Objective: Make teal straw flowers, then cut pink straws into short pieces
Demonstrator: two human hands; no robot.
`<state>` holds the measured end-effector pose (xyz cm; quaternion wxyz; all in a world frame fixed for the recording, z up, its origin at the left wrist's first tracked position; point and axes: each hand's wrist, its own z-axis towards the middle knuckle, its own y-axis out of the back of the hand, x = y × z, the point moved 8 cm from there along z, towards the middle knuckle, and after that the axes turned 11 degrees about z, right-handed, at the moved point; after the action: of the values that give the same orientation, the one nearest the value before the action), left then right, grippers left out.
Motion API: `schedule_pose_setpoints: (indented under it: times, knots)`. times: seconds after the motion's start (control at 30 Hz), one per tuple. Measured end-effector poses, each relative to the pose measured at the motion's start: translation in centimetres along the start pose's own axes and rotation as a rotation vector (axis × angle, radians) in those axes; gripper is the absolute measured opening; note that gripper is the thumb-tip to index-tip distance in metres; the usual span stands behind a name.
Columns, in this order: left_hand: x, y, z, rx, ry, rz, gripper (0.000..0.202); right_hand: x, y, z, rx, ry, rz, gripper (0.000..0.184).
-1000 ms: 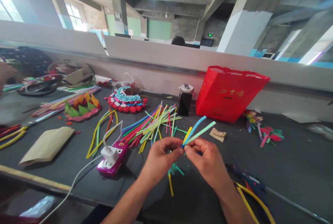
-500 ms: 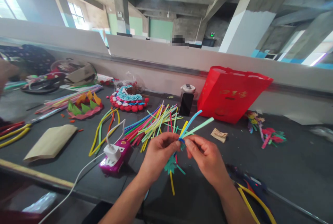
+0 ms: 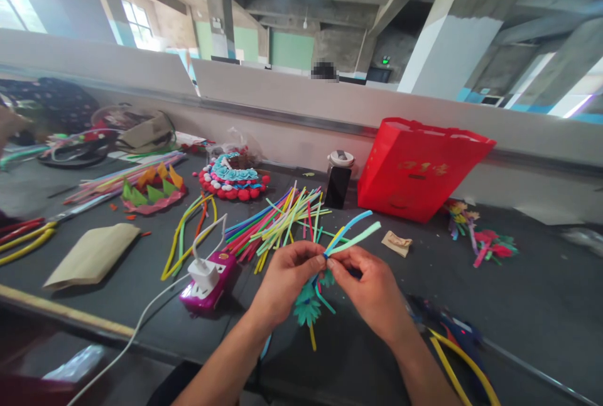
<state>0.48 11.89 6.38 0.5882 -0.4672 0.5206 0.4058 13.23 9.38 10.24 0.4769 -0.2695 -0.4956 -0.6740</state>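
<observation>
My left hand (image 3: 285, 280) and my right hand (image 3: 370, 290) meet fingertip to fingertip over the dark table (image 3: 541, 293). Both pinch a small bundle of pipe cleaners (image 3: 351, 236): yellow, blue and mint stems fan up to the right. Below the pinch hangs a teal frilled piece (image 3: 308, 305) with a yellow stem pointing down. Just beyond my hands lies a loose pile of colourful pipe cleaners (image 3: 277, 220).
A purple power strip (image 3: 210, 280) with a white plug and cable sits left of my hands. Behind are a red bag (image 3: 417, 167), a dark bottle (image 3: 336, 180), a blue-and-red craft piece (image 3: 230, 176), a brown paper bag (image 3: 89, 255) and yellow stems (image 3: 464, 362) at right.
My hands have shifted slightly left and lower while still pinching the bundle. The teal frilled piece now shows more fully below my fingers, and the upper stems lean flatter to the right.
</observation>
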Motion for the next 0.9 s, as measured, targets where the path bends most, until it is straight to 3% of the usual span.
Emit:
schedule_pose_setpoints:
  times: [0.23,0.4,0.53,0.7,0.8,0.9]
  knots:
    - [-0.1,0.0,0.0,0.072,-0.022,0.145,0.022,-0.3,0.4,-0.2,-0.016,0.044,-0.141,0.013]
    - [0.1,0.2,0.0,0.072,-0.083,0.384,0.022,-0.7,0.4,-0.3,-0.049,0.051,-0.325,0.032]
    - [0.3,0.3,0.1,0.120,-0.105,0.472,0.021,-0.5,0.1,-0.3,-0.001,0.121,-0.217,0.025]
    - [1.2,0.1,0.3,0.220,-0.016,0.355,0.020,-0.5,-0.5,0.2,0.091,0.107,-0.084,0.014]
    - [1.1,0.1,0.4,0.197,-0.030,0.348,0.021,-0.6,-0.5,0.6,0.112,0.047,-0.026,0.015]
    - [-0.1,0.3,0.3,0.098,-0.167,0.527,0.021,-0.8,0.2,0.8,0.044,0.021,-0.037,0.019]
